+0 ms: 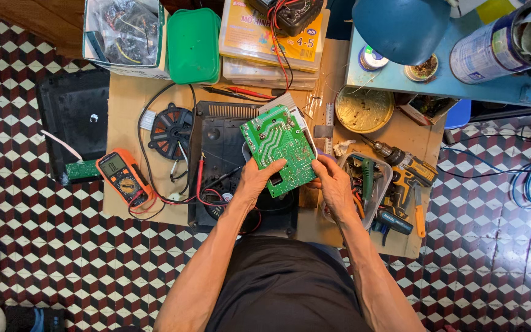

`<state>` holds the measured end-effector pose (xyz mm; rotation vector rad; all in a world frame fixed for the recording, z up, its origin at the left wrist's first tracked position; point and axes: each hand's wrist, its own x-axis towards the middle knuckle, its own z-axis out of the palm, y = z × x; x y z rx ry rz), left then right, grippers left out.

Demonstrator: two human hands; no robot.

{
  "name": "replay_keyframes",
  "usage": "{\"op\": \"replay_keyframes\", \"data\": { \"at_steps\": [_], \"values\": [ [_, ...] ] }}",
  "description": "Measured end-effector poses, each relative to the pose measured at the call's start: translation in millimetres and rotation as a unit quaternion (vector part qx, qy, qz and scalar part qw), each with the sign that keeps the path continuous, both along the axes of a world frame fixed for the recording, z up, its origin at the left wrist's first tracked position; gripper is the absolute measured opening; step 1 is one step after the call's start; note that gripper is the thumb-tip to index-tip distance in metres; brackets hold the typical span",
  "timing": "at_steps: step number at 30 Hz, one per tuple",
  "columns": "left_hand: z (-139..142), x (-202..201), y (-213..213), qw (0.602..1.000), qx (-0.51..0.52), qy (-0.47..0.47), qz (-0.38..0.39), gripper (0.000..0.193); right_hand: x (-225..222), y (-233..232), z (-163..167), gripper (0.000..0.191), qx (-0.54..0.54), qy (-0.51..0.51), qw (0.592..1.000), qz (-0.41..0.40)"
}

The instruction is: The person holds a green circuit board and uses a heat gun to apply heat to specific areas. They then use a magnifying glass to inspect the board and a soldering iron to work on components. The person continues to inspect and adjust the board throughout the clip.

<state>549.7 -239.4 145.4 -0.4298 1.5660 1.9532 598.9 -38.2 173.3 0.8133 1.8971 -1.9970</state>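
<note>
Green board: one circuit board (279,149), solder side up, held tilted above the open black appliance base (216,147), between both hands.
Left hand (258,179): closed on the board's lower left edge, thumb laid on its face.
Right hand (332,182): closed on the board's lower right corner, fingers curled beneath.
Doing it well: I judge a grip by the edges is best, with fingers off the solder traces and the board kept level enough for the attached wires not to pull.
Meters: one orange multimeter (123,175) on the cardboard mat (124,104), with red and black leads.
Coils: one round copper coil (170,131), just left of the base.
Drills: one yellow cordless drill (408,174), right of the clear tool tray (383,178).
Small boards: one, a narrow green strip (82,169) beside the meter.
Lids: one green (193,46).
</note>
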Motion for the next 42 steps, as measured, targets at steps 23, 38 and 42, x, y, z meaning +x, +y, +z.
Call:
{"op": "replay_keyframes", "data": {
  "at_steps": [23,38,42],
  "values": [
    [73.1,-61.7,87.5,0.987,0.090,0.118,-0.058,0.038,43.5,61.3,37.8,0.076,0.047,-0.004,0.989,-0.143],
    [41.1,-12.3,41.2,0.993,0.037,0.096,0.051,0.048,161.7,172.7,27.7,0.070,0.126,-0.104,0.945,-0.282],
    [37.8,-27.7,53.0,0.995,-0.015,0.103,0.001,0.050,161.1,181.9,25.6,0.061,0.200,-0.156,0.937,-0.242]
  ]
}}
